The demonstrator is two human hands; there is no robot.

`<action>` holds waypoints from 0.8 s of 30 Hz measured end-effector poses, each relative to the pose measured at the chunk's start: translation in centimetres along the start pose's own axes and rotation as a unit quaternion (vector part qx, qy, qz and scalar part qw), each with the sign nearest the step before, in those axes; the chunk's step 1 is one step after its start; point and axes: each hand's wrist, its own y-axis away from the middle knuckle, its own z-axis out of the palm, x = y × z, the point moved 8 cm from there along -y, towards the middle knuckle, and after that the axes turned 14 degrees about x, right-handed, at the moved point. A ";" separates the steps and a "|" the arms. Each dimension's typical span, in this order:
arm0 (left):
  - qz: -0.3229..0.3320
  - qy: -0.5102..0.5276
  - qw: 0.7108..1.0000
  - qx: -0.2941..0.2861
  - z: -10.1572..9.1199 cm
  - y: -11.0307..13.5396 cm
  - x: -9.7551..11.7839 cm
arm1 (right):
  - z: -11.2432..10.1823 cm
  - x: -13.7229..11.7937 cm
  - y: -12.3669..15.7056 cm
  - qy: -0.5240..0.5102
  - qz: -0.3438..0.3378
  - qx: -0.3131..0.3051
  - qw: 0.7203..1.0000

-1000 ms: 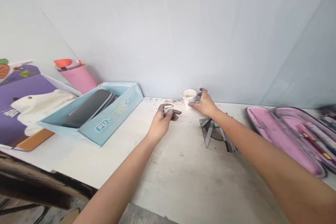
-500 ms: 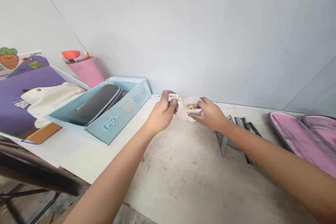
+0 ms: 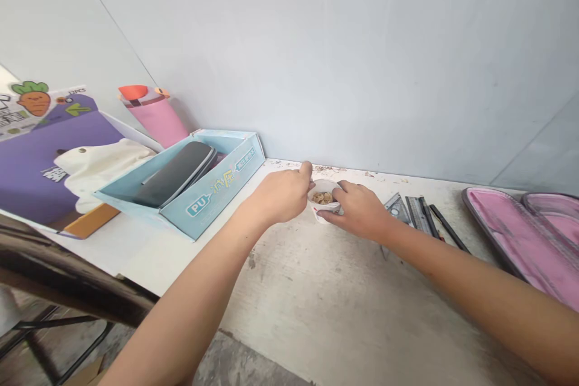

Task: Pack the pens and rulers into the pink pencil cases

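A small white cup [image 3: 324, 211] stands tilted slightly on the table, with pale brown shavings [image 3: 322, 198] inside. My right hand [image 3: 359, 208] is closed around its right side, thumb in front and fingers at the rim. My left hand [image 3: 287, 194] is closed at the cup's left rim, its back turned up. The small white block in it half a second ago, which looks like a pencil sharpener, is now hidden behind the fingers.
Left of my hands, a light blue box [image 3: 226, 190] holds a dark case [image 3: 176, 172]. Beyond it are a purple box [image 3: 27, 163], a white cloth-like item [image 3: 104, 163] and a pink pouch [image 3: 156, 123]. Rulers [image 3: 418, 214], a black pen [image 3: 450, 229] and an open pink case [image 3: 502, 223] lie right. Shavings [image 3: 332, 170] line the wall.
My left hand has turned over and moved right to the cup's rim, hiding the white block. The cup has shifted slightly left and down in view, with my right hand still on it.
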 end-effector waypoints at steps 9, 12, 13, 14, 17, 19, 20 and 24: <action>0.000 -0.002 1.000 0.005 0.3 -0.1 0.1 | -0.1 0.2 0.2 0.006 0.021 -0.012 1.000; 0.003 0.004 1.000 -0.010 1.0 -0.1 0.4 | 0.0 0.2 0.3 0.012 0.024 -0.019 0.999; 0.003 0.011 1.000 -0.012 1.3 -0.1 0.5 | 0.1 0.2 0.4 0.013 0.026 -0.022 0.999; -0.004 0.020 1.000 -0.005 1.3 -0.1 0.5 | 0.1 0.4 0.3 0.013 0.030 -0.025 0.999; -0.053 0.086 0.993 0.061 0.7 -0.1 -0.1 | -0.3 1.7 -0.3 0.014 0.061 -0.019 0.998; -0.085 0.155 0.979 0.104 0.1 0.2 -0.8 | -0.9 3.3 -1.0 0.028 0.096 0.006 0.995; -0.099 0.191 0.970 0.117 0.0 0.4 -1.1 | -1.2 4.2 -1.4 0.040 0.115 0.021 0.992; -0.141 0.298 0.937 0.117 -0.2 1.5 -1.4 | -1.1 7.2 -2.6 0.085 0.154 0.032 0.984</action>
